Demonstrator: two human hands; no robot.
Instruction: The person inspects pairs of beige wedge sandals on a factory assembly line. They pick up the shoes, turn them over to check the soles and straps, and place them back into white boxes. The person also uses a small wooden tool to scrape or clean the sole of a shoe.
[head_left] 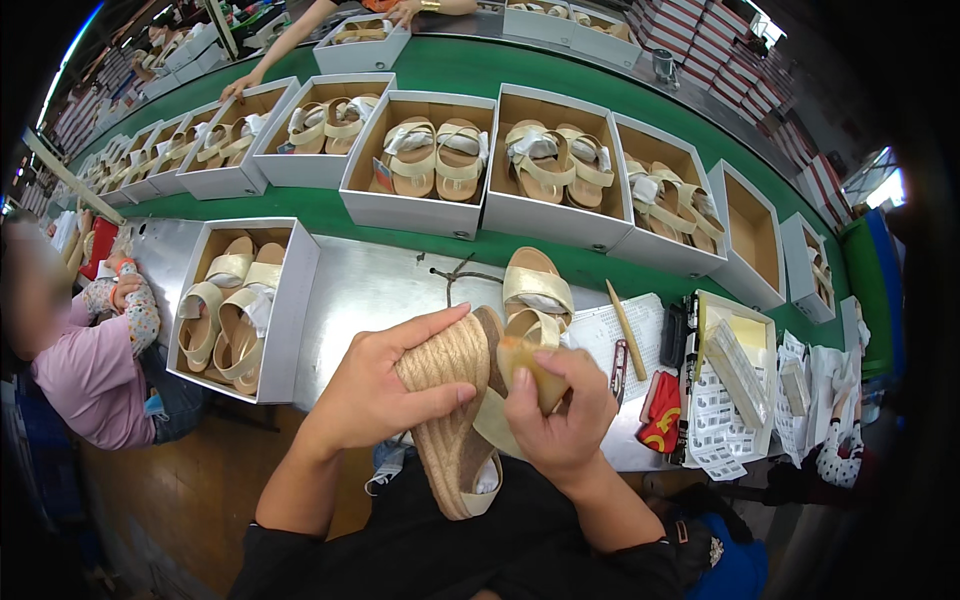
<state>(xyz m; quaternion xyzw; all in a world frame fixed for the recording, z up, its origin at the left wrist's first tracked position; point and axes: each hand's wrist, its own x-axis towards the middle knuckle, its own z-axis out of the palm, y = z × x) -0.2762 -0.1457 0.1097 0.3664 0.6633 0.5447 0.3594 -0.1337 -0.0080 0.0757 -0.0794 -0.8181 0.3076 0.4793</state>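
My left hand (385, 385) is closed around a wedge sandal (445, 440) with a woven rope-like side and gold straps, tilted on its side in front of me. Between the thumb and fingers of my right hand (565, 415) is a yellowish, translucent block (530, 372), held against or very close to the sandal's sole edge; whether they touch I cannot tell. Just beyond my hands, a second gold-strapped sandal (537, 285) lies on the metal table, with paper stuffed under its straps.
Open shoe boxes (415, 210) with gold sandals line the green belt (640, 90). One box (235, 310) stands on the table at left. A pencil-like stick (627, 328), red pouch (660, 415) and label sheets (715, 435) lie at right. Another person (100, 370) sits left; a co-worker's hand (243, 85) reaches across.
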